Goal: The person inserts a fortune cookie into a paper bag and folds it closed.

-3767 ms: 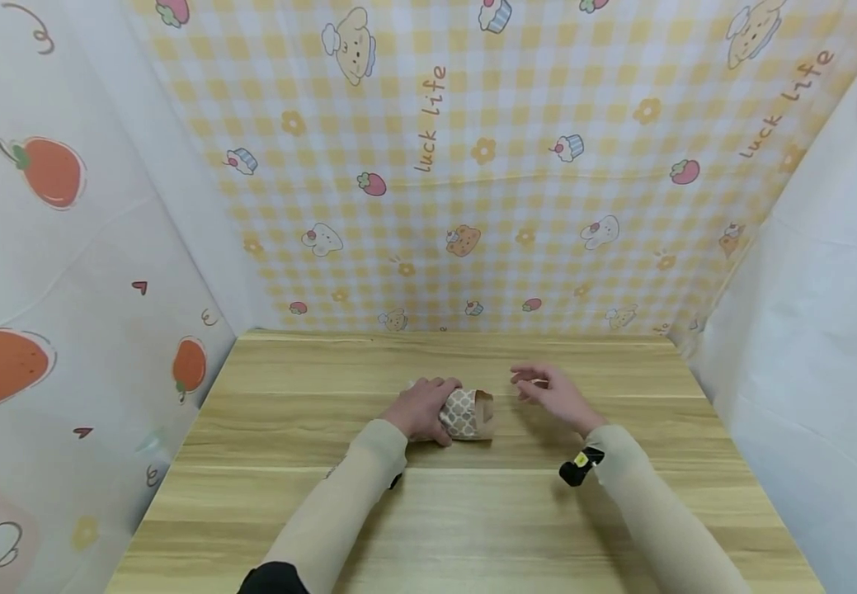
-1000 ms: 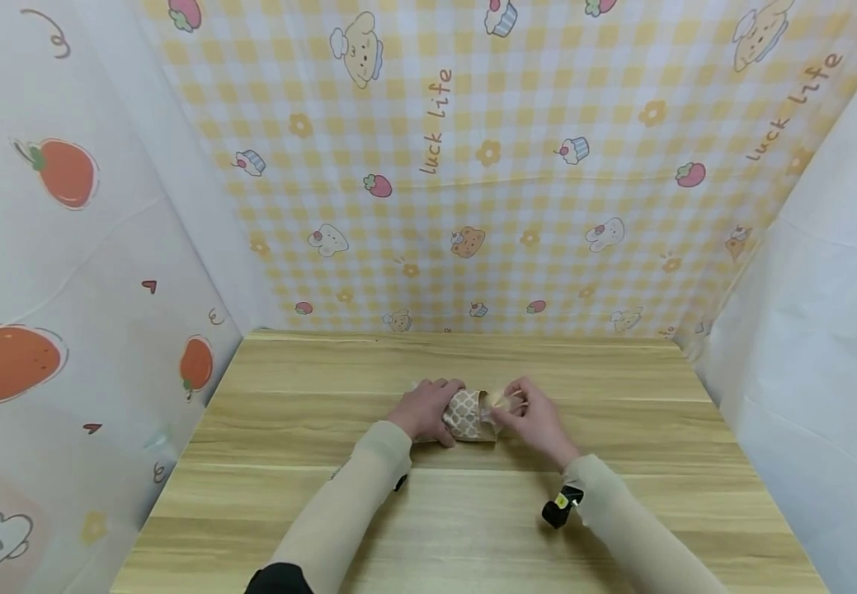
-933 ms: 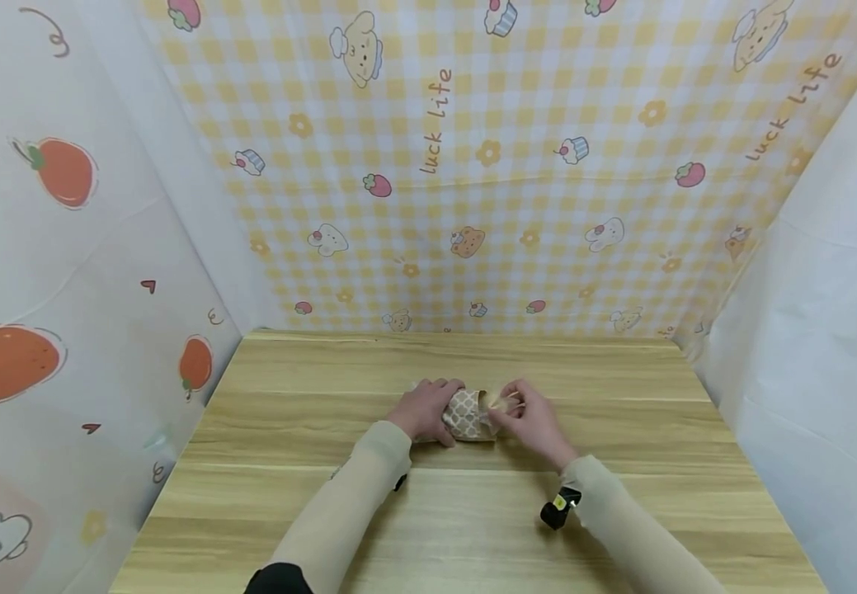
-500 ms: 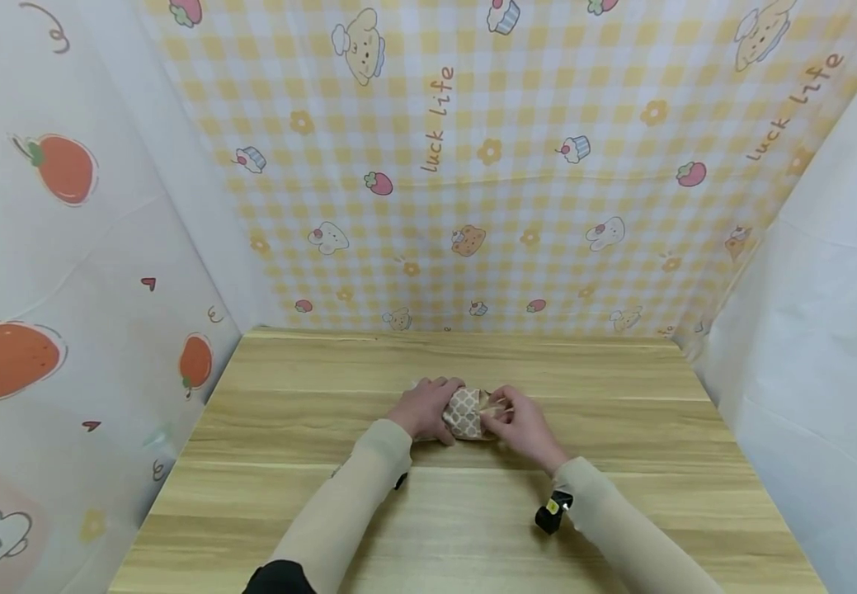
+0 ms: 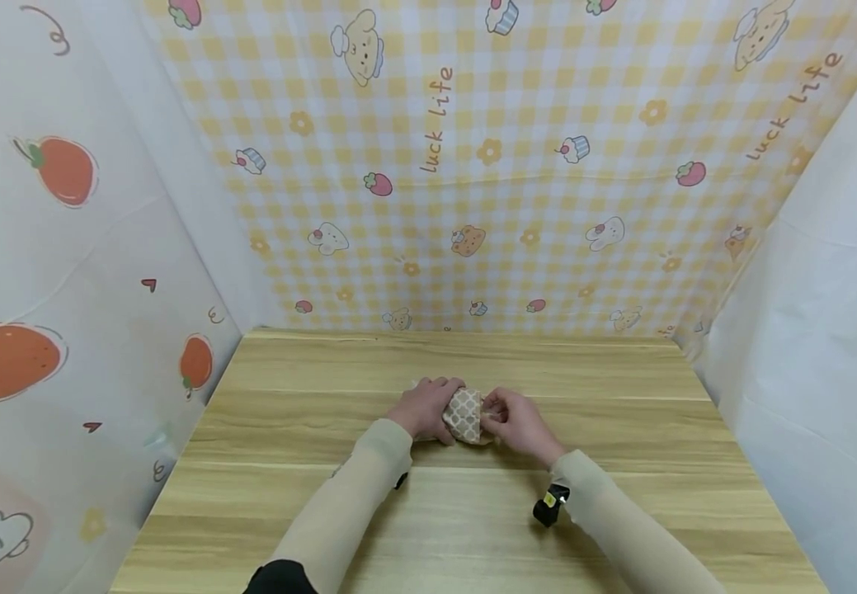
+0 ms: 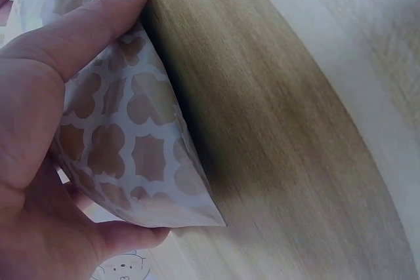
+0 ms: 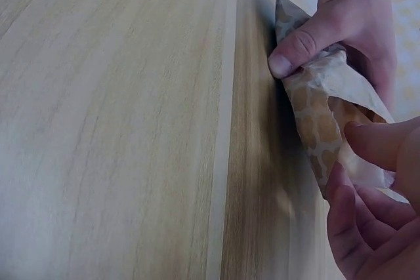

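A beige paper bag (image 5: 463, 415) with a white lattice pattern lies on the wooden table, its mouth facing right. My left hand (image 5: 421, 410) grips its left part, thumb on the near side and fingers over the far side. In the left wrist view the thumb (image 6: 98, 24) lies across the printed paper. My right hand (image 5: 519, 422) is at the mouth with curled fingers. The right wrist view shows its thumb in the opening, pinching a pale, translucent crumpled wrapper (image 7: 366, 167) that is mostly hidden by the bag and fingers.
The wooden table (image 5: 458, 528) extends around both forearms. Behind it hangs a yellow checked cloth (image 5: 502, 206); white sheets stand at the left and right. A small black camera (image 5: 547, 505) is strapped at the right wrist.
My right hand, apart from the bag at first, came to its mouth with the pale wrapper showing in its fingers, then moved left against the opening. Less wrapper shows now. The left hand kept its grip.
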Motion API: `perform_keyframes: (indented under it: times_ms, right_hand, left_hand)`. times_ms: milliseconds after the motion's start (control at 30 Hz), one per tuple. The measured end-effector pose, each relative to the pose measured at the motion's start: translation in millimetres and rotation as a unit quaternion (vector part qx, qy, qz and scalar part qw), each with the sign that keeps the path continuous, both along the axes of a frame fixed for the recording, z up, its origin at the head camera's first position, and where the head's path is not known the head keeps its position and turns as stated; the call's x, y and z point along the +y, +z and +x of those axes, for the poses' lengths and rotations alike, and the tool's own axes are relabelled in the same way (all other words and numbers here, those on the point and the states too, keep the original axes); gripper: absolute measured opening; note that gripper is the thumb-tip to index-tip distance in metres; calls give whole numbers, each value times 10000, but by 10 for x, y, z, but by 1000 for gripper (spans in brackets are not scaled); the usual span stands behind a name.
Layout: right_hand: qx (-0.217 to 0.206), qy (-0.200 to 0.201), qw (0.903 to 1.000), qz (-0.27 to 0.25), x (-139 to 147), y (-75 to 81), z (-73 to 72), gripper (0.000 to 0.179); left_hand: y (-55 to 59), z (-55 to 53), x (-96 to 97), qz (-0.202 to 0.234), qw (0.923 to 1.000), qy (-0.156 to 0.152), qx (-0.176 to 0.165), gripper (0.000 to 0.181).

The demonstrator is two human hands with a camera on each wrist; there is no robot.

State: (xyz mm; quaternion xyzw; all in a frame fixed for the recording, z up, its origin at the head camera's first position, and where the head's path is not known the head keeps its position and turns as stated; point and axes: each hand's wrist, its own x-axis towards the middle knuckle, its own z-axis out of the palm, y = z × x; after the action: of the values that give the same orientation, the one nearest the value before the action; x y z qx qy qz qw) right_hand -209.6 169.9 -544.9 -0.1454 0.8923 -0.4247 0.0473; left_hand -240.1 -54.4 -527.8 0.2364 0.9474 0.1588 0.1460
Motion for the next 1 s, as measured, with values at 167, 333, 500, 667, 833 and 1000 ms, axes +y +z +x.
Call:
perform_keyframes:
  times_ms: [167, 333, 500, 667, 833, 1000]
  right_hand:
    - [87, 162, 9998, -35, -7, -16, -11, 12]
    - [-71, 104, 9998, -123, -5, 0, 5, 12]
    - [-52, 191, 9995, -253, 19, 8, 19, 12]
    - [50, 348, 9992, -213, 20, 14, -3, 9]
    - [247, 415, 9988, 28, -22, 19, -57, 6]
    - [131, 19, 9996, -231, -91, 4, -78, 22]
  left_hand:
    - [2, 3, 3, -24, 10000, 5, 27, 101]
    - [3, 16, -4, -7, 10000, 9, 26, 102]
    - [-4, 18, 1, -22, 10000, 14, 54, 103]
    - [-2, 16, -3, -39, 9999, -26, 91, 101]
    - [5, 22, -11, -38, 10000, -48, 75, 99]
    - [17, 44, -22, 73, 10000, -1, 19, 99]
